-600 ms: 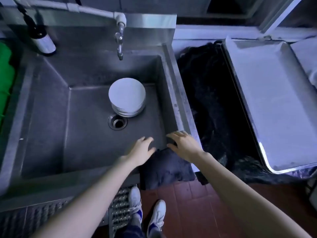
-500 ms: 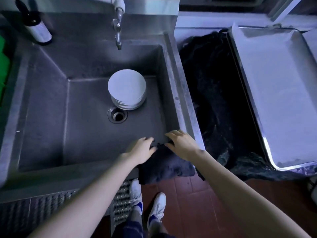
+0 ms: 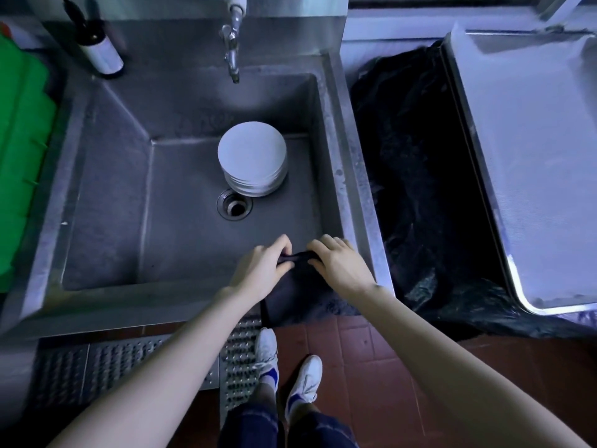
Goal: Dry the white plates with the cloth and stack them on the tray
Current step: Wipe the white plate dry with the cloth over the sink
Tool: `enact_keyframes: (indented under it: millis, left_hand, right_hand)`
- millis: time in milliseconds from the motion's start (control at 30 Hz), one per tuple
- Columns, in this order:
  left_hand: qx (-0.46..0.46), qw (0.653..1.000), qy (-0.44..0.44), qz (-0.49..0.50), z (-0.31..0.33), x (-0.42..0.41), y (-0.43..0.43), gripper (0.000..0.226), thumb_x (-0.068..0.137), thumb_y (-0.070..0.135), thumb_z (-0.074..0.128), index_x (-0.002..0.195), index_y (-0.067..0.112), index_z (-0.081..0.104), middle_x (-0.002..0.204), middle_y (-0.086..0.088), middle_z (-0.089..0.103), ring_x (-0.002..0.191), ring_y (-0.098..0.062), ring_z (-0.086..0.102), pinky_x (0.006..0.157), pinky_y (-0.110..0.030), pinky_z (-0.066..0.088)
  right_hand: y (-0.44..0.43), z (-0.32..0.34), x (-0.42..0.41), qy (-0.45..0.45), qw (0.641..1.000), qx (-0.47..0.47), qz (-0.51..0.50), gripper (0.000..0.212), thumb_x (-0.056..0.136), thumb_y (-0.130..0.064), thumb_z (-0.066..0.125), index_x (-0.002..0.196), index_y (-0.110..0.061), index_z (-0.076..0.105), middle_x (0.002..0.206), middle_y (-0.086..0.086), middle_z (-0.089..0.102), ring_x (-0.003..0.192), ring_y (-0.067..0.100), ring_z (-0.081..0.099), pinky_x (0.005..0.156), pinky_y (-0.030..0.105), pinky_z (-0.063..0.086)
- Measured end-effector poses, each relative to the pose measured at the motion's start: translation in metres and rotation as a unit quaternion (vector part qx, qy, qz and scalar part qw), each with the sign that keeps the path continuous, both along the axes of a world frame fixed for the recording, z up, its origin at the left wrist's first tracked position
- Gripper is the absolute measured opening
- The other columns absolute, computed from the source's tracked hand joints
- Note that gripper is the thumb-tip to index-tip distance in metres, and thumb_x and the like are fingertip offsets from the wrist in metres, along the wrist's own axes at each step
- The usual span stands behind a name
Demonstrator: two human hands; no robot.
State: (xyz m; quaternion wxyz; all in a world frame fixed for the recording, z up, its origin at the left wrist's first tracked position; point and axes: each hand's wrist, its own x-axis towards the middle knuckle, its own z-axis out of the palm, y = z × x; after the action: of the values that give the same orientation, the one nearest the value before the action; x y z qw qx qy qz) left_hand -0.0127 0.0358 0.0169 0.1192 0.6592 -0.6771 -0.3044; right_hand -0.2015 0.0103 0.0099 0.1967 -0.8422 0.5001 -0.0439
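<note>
A stack of several white plates stands in the steel sink, just beyond the drain. A dark cloth hangs over the sink's front rim near its right corner. My left hand and my right hand both grip the cloth's top edge, bunching it between them. The metal tray lies to the far right with nothing on it.
A tap hangs over the sink's back. A dark bottle stands at the back left beside a green crate. A bin lined with a black bag sits between sink and tray. My feet stand on red floor tiles.
My hands lay flat on the cloth's top edge; now their fingers have curled in and gathered the cloth between them. The view has tilted slightly downward.
</note>
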Motion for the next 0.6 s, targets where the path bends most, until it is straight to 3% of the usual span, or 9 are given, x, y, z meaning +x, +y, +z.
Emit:
enact_keyframes:
  millis: [67, 200, 300, 467, 600]
  left_hand:
    - [-0.014, 1.000, 0.001, 0.010, 0.009, -0.002, 0.004, 0.024, 0.089, 0.031, 0.067, 0.093, 0.021, 0.046, 0.077, 0.000, 0.062, 0.074, -0.032, 0.059, 0.064, -0.042, 0.049]
    - [-0.033, 0.999, 0.006, 0.017, 0.027, -0.005, 0.008, 0.027, 0.092, 0.035, 0.064, 0.092, 0.020, 0.042, 0.072, -0.003, 0.058, 0.068, -0.032, 0.055, 0.061, -0.040, 0.046]
    - [-0.042, 0.998, 0.013, 0.038, 0.039, -0.005, 0.007, 0.029, 0.094, 0.036, 0.061, 0.090, 0.021, 0.036, 0.068, -0.002, 0.052, 0.063, -0.030, 0.049, 0.059, -0.040, 0.043]
    - [-0.108, 0.985, 0.088, 0.100, 0.058, -0.004, -0.011, 0.025, 0.094, 0.025, 0.062, 0.087, 0.020, 0.039, 0.068, 0.002, 0.048, 0.064, -0.024, 0.048, 0.062, -0.040, 0.042]
    - [-0.115, 0.964, 0.171, 0.170, 0.067, 0.004, -0.034, 0.024, 0.090, 0.028, 0.068, 0.085, 0.019, 0.047, 0.072, 0.009, 0.056, 0.068, -0.012, 0.053, 0.062, -0.030, 0.041]
  right_hand:
    - [0.006, 0.007, -0.002, -0.033, 0.999, -0.020, -0.009, 0.020, 0.087, -0.018, 0.068, 0.105, -0.010, 0.064, 0.093, 0.010, 0.059, 0.085, 0.036, 0.061, 0.081, 0.042, 0.048]
    - [0.010, 0.030, -0.006, -0.081, 0.995, -0.059, -0.024, 0.017, 0.086, -0.015, 0.071, 0.097, -0.008, 0.061, 0.090, 0.009, 0.057, 0.080, 0.032, 0.058, 0.068, 0.033, 0.040]
    - [0.009, 0.051, -0.005, -0.114, 0.990, -0.078, -0.001, 0.012, 0.089, -0.014, 0.066, 0.094, -0.006, 0.058, 0.085, 0.009, 0.058, 0.077, 0.032, 0.056, 0.064, 0.036, 0.044]
    - [-0.005, 0.083, 0.008, -0.165, 0.986, -0.019, -0.033, 0.014, 0.102, -0.024, 0.049, 0.108, -0.012, 0.045, 0.078, 0.004, 0.057, 0.070, 0.034, 0.053, 0.061, 0.044, 0.045]
    - [-0.030, 0.102, 0.023, -0.178, 0.981, -0.038, -0.061, 0.012, 0.103, -0.027, 0.047, 0.111, -0.019, 0.044, 0.080, 0.000, 0.062, 0.068, 0.029, 0.053, 0.061, 0.041, 0.044]
